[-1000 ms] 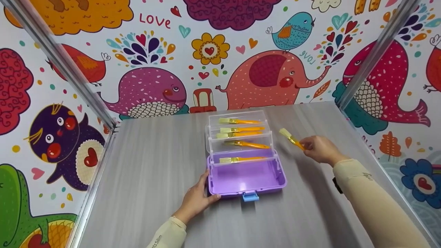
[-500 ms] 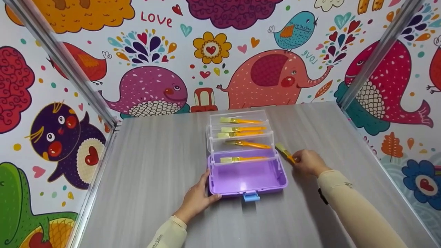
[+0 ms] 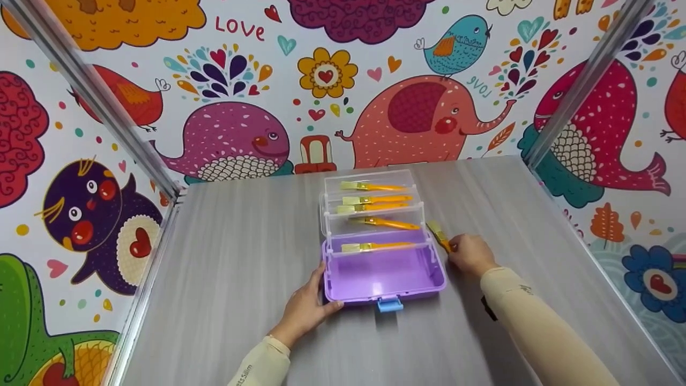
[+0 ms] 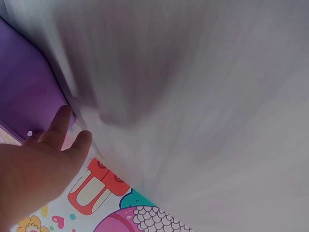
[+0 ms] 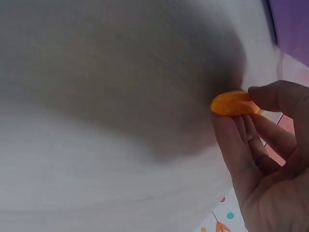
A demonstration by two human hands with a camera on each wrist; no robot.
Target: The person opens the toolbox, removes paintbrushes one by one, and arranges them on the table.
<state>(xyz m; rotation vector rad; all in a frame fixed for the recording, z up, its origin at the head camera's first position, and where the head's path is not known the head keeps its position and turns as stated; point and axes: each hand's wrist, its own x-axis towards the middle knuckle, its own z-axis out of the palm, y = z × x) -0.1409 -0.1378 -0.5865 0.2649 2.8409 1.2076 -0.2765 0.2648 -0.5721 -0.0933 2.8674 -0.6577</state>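
Note:
A purple box (image 3: 383, 268) with a blue latch (image 3: 390, 304) stands open on the table, its clear trays (image 3: 328, 228) fanned out behind. Several paintbrushes lie in these trays, including a tilted paintbrush (image 3: 388, 222) and a front paintbrush (image 3: 375, 246). My left hand (image 3: 305, 312) rests at the box's left front corner, fingers along the side and thumb at the front rim. To the right of the box, my right hand (image 3: 472, 254) pinches another paintbrush (image 3: 440, 236) by its orange handle, bristles pointing away from me. In the right wrist view, the handle end (image 5: 234, 103) shows between thumb and fingers.
The grey table (image 3: 230, 257) meets printed walls at the back and sides. Metal posts (image 3: 96, 107) rise at both rear corners. A clear lid (image 3: 370, 178) stands behind the trays, near the back wall.
My right hand has come left and nearer to me, bringing the paintbrush down beside the box's right rear side. The left hand and the box have stayed put.

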